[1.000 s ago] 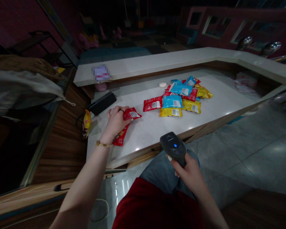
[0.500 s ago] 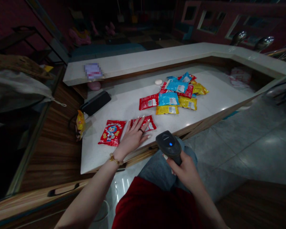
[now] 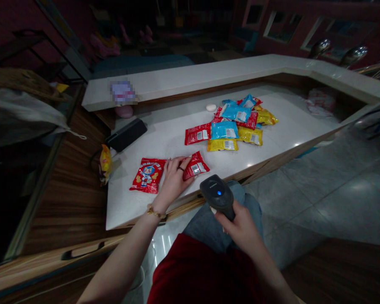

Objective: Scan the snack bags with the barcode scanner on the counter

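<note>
My left hand (image 3: 174,179) is closed on the left end of a red snack bag (image 3: 196,165), its fingers curled over the edge. The bag lies barcode side up, its right end slightly raised. My right hand (image 3: 240,223) grips a black barcode scanner (image 3: 218,192) with a blue light lit on top; its head points toward that bag. Just left of my left hand a second red snack bag (image 3: 147,175) lies with its cartoon astronaut front up. Farther back is a pile of red, yellow and blue snack bags (image 3: 236,113), several with barcodes showing.
On the white counter (image 3: 164,133) stand a black box-shaped device (image 3: 126,135) and a small white oval object (image 3: 211,107). A yellow packet (image 3: 105,164) hangs at the left edge. A raised ledge (image 3: 190,80) runs along the back. A plastic bag (image 3: 321,103) sits at the far right.
My left hand's fingers have gone from spread flat on the red snack bag to curled round its left end, and the bag has tilted. The scanner has moved slightly left.
</note>
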